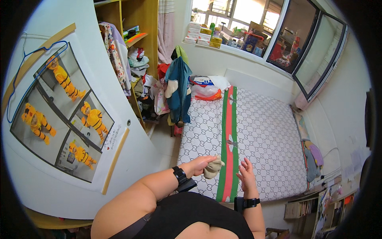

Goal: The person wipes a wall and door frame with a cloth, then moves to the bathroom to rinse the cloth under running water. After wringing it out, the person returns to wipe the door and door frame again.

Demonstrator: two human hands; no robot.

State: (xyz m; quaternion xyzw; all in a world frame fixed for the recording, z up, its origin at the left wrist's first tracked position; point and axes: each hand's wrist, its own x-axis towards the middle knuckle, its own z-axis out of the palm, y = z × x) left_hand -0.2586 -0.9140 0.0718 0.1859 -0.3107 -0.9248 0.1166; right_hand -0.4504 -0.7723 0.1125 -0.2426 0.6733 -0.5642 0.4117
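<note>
A small bunched beige cloth [212,168], perhaps a sock or folded garment, is in my left hand [200,165]. The fingers close around its upper left side, and its lower part bulges out below them. To its right, my right hand [247,173] holds nothing, with its fingers apart and slightly curled. Both hands are above the near end of a bed with a white patterned cover [265,143]. Between them runs the cover's green and red stripe [229,119]. A black band with a small device sits on each wrist.
An open wardrobe [138,18] with piled clothes stands ahead left, behind a white door [137,167] bearing photos and a blue hanger [44,49]. Jackets [178,86] hang beside the bed. Plastic bags [206,92] lie at its head, beneath a window. Bookshelves [301,209] stand at lower right.
</note>
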